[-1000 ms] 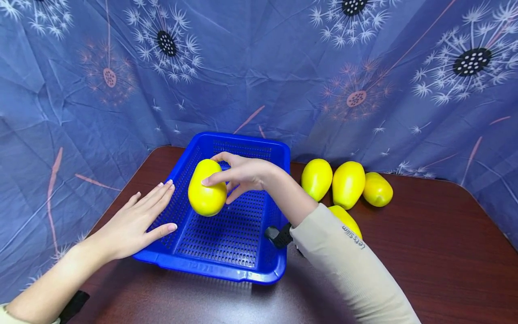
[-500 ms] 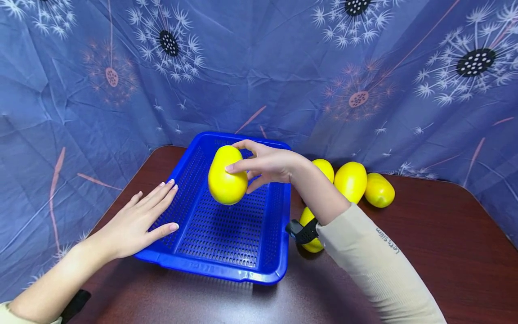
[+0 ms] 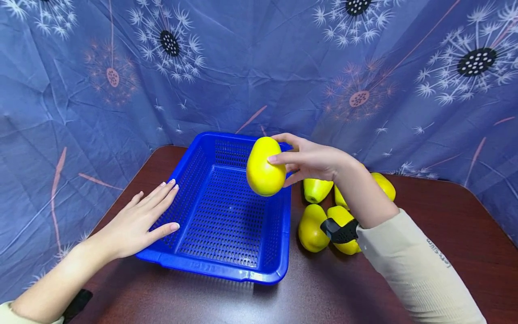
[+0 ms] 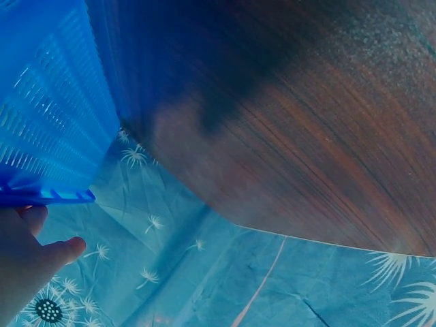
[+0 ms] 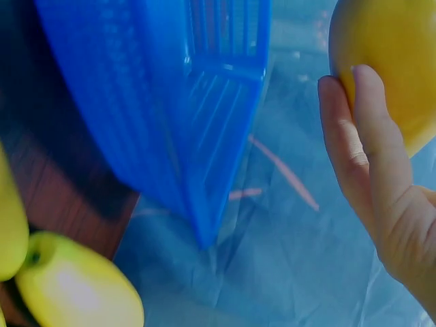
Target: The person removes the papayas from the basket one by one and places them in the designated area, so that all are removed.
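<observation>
My right hand (image 3: pixel 313 161) pinches a smooth yellow mango-like fruit (image 3: pixel 263 171), thumb in front and fingers behind it. Hand and fruit hang over the right wall of a blue plastic basket (image 3: pixel 218 270). In the right wrist view, two straight fingers (image 5: pixel 371 136) lie against the fruit (image 5: pixel 402 61). My left hand (image 3: pixel 139 220) rests on the basket's left rim, fingers extended and thumb apart. The left wrist view shows some of its fingers (image 4: pixel 58 252) right at the rim (image 4: pixel 48 199). The basket's perforated floor shows nothing lying on it.
Several more yellow fruits (image 3: pixel 313 231) lie on the dark brown table (image 3: pixel 437 225) right of the basket, some partly hidden behind my right forearm and black wrist strap (image 3: pixel 340 230). A blue dandelion-print cloth (image 3: pixel 251 67) hangs behind the table.
My right hand has carried the yellow fruit right and slightly upward, from above the basket's middle to its right wall. The left hand and basket have stayed in place.
</observation>
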`<action>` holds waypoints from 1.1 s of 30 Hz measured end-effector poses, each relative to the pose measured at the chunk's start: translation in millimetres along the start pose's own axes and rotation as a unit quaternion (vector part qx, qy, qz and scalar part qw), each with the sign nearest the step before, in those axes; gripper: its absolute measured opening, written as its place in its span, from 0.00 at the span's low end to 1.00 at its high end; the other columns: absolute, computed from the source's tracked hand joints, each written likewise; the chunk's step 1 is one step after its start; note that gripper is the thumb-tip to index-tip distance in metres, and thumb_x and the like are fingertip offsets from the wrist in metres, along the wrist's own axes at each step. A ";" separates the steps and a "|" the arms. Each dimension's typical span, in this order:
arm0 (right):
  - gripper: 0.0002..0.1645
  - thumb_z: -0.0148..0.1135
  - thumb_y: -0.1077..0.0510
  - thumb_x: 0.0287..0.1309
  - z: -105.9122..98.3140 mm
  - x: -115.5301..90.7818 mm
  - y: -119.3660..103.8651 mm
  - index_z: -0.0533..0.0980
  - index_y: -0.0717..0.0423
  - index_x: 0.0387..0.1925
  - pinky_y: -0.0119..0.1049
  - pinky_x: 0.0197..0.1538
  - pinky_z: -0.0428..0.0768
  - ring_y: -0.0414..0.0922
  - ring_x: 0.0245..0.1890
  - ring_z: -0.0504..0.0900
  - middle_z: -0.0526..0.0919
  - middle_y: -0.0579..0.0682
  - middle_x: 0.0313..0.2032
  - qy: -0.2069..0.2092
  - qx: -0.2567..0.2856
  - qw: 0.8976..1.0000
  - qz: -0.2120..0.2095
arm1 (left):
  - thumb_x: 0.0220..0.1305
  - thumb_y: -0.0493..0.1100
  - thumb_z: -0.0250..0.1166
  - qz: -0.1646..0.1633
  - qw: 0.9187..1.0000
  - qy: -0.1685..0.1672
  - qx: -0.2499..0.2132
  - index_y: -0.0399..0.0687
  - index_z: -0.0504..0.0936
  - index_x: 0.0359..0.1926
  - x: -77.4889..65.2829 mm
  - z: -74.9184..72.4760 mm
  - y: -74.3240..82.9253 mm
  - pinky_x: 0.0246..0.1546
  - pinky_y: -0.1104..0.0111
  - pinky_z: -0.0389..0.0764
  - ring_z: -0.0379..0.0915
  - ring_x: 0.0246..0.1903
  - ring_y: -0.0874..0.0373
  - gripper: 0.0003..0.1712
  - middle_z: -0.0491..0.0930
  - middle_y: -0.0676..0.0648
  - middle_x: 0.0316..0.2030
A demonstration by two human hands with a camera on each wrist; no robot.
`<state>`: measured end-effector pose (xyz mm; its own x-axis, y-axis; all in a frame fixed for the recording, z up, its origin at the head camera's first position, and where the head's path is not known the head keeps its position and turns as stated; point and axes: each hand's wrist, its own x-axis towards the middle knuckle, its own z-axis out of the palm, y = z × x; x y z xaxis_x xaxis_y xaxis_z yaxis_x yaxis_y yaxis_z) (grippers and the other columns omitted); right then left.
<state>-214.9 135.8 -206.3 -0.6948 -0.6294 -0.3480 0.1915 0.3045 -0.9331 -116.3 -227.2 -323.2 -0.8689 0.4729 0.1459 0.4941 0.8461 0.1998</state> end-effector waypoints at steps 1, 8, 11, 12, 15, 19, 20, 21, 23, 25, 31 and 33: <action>0.40 0.53 0.56 0.64 -4.2 -3.3 1.8 0.44 0.48 0.70 0.54 0.51 0.74 0.53 0.46 0.80 0.69 0.61 0.54 0.003 0.000 1.000 -0.001 | 0.65 0.60 0.53 0.000 1.000 0.000 0.000 0.45 0.49 0.72 0.2 -0.1 0.0 0.62 0.40 0.46 0.40 0.70 0.47 0.43 0.44 0.46 0.72; 0.40 0.54 0.54 0.64 -25.8 -26.4 12.2 0.44 0.49 0.70 0.49 0.49 0.77 0.50 0.43 0.81 0.72 0.58 0.50 0.031 -0.001 0.999 -0.008 | 0.66 0.60 0.52 -0.002 1.000 -0.007 -0.007 0.45 0.47 0.73 0.6 -1.8 -0.8 0.63 0.41 0.43 0.36 0.71 0.50 0.43 0.42 0.46 0.73; 0.41 0.54 0.54 0.64 -32.1 -35.4 16.0 0.43 0.48 0.70 0.47 0.49 0.78 0.49 0.42 0.81 0.74 0.56 0.48 0.040 0.004 0.999 -0.011 | 0.66 0.60 0.52 -0.001 1.000 -0.008 -0.005 0.45 0.47 0.73 0.5 -2.1 -0.9 0.63 0.41 0.43 0.36 0.71 0.50 0.43 0.42 0.46 0.73; 0.41 0.54 0.54 0.64 -34.1 -38.1 17.4 0.43 0.48 0.70 0.47 0.49 0.78 0.48 0.40 0.81 0.74 0.56 0.47 0.043 0.006 0.999 -0.011 | 0.66 0.60 0.52 -0.002 1.000 -0.008 -0.005 0.46 0.47 0.73 0.4 -1.9 -0.8 0.63 0.41 0.43 0.36 0.71 0.49 0.43 0.42 0.46 0.73; 0.40 0.53 0.54 0.65 -40.1 -46.0 21.2 0.42 0.48 0.70 0.46 0.49 0.78 0.45 0.37 0.79 0.73 0.54 0.42 0.051 0.007 0.999 -0.013 | 0.66 0.61 0.52 -0.003 1.000 -0.007 -0.004 0.45 0.48 0.72 0.3 -1.6 -0.4 0.63 0.41 0.44 0.37 0.71 0.49 0.43 0.42 0.46 0.73; 0.39 0.51 0.54 0.66 -49.2 -56.2 28.1 0.42 0.48 0.69 0.45 0.48 0.78 0.44 0.36 0.78 0.73 0.53 0.41 0.057 0.007 0.998 -0.019 | 0.66 0.61 0.52 -0.005 1.000 -0.008 -0.007 0.44 0.49 0.72 0.0 -1.5 -0.2 0.63 0.42 0.43 0.37 0.71 0.49 0.43 0.42 0.46 0.73; 0.39 0.51 0.55 0.66 -51.9 -58.6 30.1 0.41 0.48 0.69 0.44 0.48 0.78 0.44 0.35 0.78 0.73 0.53 0.41 0.058 0.009 0.998 -0.021 | 0.66 0.61 0.52 -0.006 1.000 -0.009 -0.007 0.44 0.49 0.72 -0.1 -1.4 -0.3 0.63 0.42 0.43 0.37 0.71 0.50 0.43 0.42 0.46 0.73; 0.39 0.50 0.55 0.67 -54.9 -61.1 32.5 0.41 0.48 0.69 0.44 0.48 0.78 0.44 0.36 0.79 0.74 0.54 0.43 0.057 0.014 0.998 -0.025 | 0.66 0.61 0.52 -0.006 1.000 -0.010 -0.007 0.44 0.49 0.72 -0.1 -1.3 -0.3 0.63 0.42 0.43 0.37 0.71 0.50 0.43 0.42 0.46 0.73; 0.38 0.49 0.57 0.67 -61.6 -66.0 37.7 0.41 0.48 0.69 0.45 0.48 0.79 0.45 0.38 0.80 0.75 0.54 0.45 0.057 0.029 0.997 -0.032 | 0.66 0.61 0.51 -0.006 1.000 -0.011 -0.006 0.44 0.49 0.72 -0.2 -1.3 -0.3 0.63 0.42 0.44 0.37 0.71 0.49 0.43 0.43 0.46 0.73; 0.36 0.48 0.58 0.68 -68.0 -71.5 43.0 0.41 0.48 0.69 0.46 0.48 0.78 0.46 0.40 0.81 0.74 0.54 0.48 0.058 0.041 0.997 -0.037 | 0.66 0.61 0.51 -0.005 1.000 -0.011 -0.004 0.43 0.49 0.72 0.1 -1.4 -0.4 0.63 0.42 0.44 0.38 0.71 0.48 0.43 0.43 0.46 0.72; 0.32 0.45 0.60 0.68 -86.0 -87.9 59.0 0.44 0.46 0.67 0.45 0.47 0.79 0.49 0.44 0.81 0.73 0.53 0.51 0.075 0.058 0.994 -0.049 | 0.66 0.61 0.51 -0.005 1.000 -0.010 -0.003 0.43 0.48 0.72 0.3 -2.2 -0.8 0.64 0.42 0.43 0.35 0.71 0.52 0.43 0.43 0.45 0.72; 0.31 0.44 0.61 0.69 -91.7 -93.2 64.3 0.45 0.46 0.67 0.44 0.46 0.79 0.50 0.44 0.81 0.74 0.53 0.50 0.080 0.062 0.993 -0.054 | 0.66 0.61 0.51 -0.005 1.000 -0.010 -0.004 0.43 0.48 0.72 0.3 -2.1 -0.9 0.64 0.42 0.43 0.35 0.71 0.52 0.44 0.43 0.45 0.72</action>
<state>-201.4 279.6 -225.5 -0.8156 -0.5284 -0.2357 0.1875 0.1440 -0.9716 -117.0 -228.3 -321.3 -0.8745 0.4689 0.1240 0.4849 0.8494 0.2084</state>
